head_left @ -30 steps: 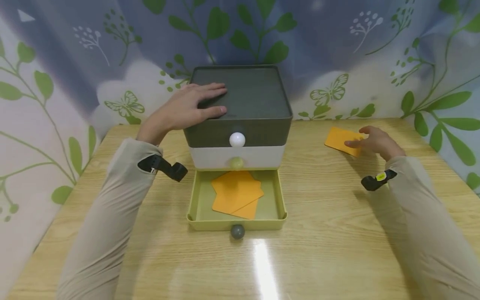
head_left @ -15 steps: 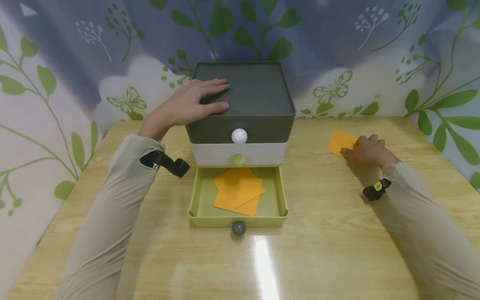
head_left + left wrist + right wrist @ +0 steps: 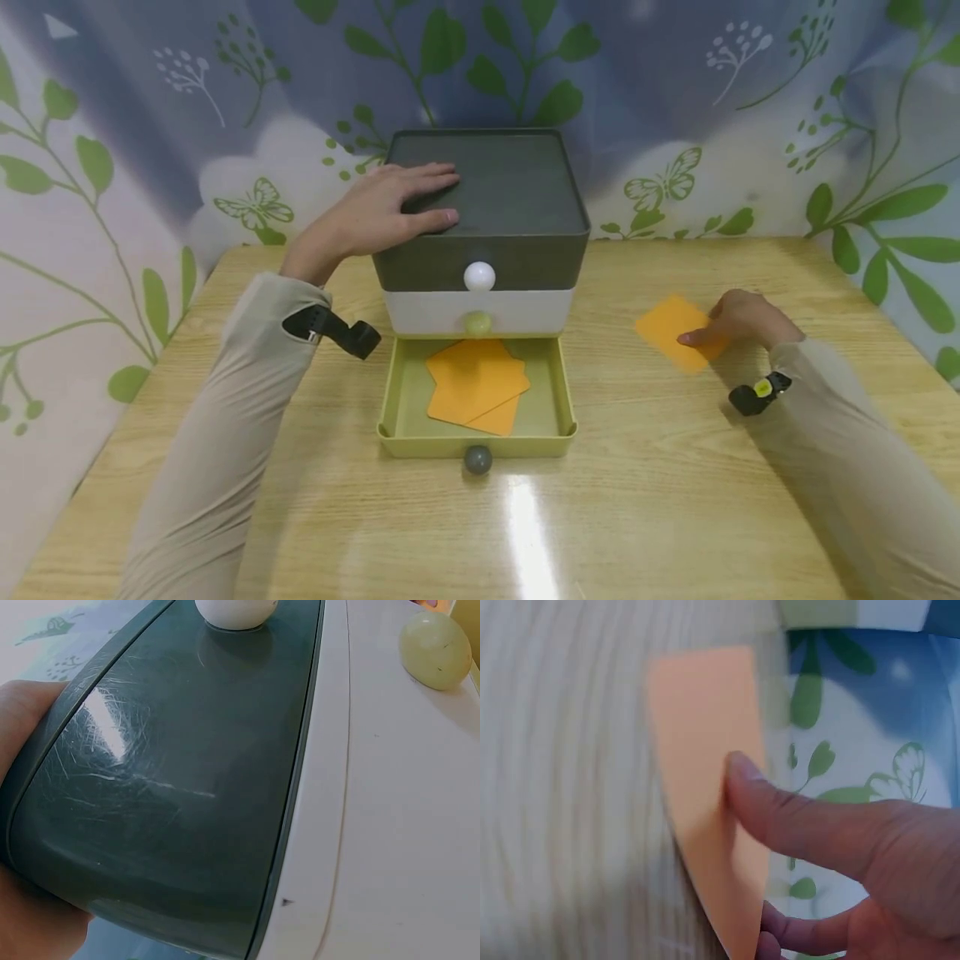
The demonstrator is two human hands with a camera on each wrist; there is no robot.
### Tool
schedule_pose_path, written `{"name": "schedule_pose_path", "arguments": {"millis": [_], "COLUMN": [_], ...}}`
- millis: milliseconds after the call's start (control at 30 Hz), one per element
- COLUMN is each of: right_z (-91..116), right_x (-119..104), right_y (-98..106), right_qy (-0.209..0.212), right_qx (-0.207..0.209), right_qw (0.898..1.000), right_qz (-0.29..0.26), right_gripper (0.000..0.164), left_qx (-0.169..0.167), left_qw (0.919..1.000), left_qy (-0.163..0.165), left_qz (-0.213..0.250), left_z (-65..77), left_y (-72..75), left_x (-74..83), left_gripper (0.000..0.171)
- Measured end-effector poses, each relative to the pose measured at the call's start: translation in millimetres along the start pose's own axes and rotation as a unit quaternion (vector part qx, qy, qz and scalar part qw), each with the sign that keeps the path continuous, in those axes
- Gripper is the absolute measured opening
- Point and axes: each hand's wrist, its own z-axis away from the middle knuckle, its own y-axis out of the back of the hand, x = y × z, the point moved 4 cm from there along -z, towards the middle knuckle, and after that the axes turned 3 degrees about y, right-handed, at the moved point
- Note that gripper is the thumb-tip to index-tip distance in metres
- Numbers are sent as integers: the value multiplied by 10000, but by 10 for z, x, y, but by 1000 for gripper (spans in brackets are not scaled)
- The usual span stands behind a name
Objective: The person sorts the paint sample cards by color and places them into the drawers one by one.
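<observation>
My left hand rests on the left side of the dark grey top of a small drawer unit, fingers straight. In the left wrist view its fingers wrap past the edge of the dark drawer front. My right hand pinches an orange card to the right of the unit, thumb on the near face. The right wrist view shows the thumb on the card, with the other fingers behind it. Several more orange cards lie overlapping in the pulled-out green bottom drawer.
The unit's upper two drawers, dark grey and white, are pushed in, with a white knob and a green knob. A grey knob is on the open drawer. A leaf-patterned curtain hangs behind the wooden table.
My right hand has closed on the orange card and drawn it a little toward me from the back of the table. My left hand stays on the unit's top.
</observation>
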Motion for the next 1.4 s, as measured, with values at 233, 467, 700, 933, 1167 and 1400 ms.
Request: {"name": "schedule_pose_path", "arguments": {"millis": [233, 467, 700, 933, 1167, 1400], "right_z": [59, 279, 617, 816, 915, 1033], "right_x": [-44, -100, -590, -1090, -1375, -1540], "right_y": [-132, -352, -504, -576, -649, -715], "right_qy": [670, 1595, 2586, 2886, 2678, 2281], "right_qx": [-716, -2186, -2870, -2927, -3100, -3280], "right_qw": [9662, 7787, 6792, 6857, 6581, 6109], "right_qz": [-2385, -5660, -6240, -6008, -6318, -6835], "right_gripper": [39, 24, 43, 37, 31, 57], "left_qx": [-4, 7, -21, -3, -43, -12], "left_qw": [10000, 10000, 10000, 10000, 10000, 10000], "left_qy": [-52, -66, -50, -4, 61, 49], "left_qz": [-35, -9, -14, -12, -4, 6], "left_z": [-8, -2, -10, 11, 32, 19], "left_y": [5, 3, 11, -3, -10, 6], "left_x": [9, 2, 17, 4, -19, -16], "left_gripper": [61, 60, 60, 61, 61, 61]}}
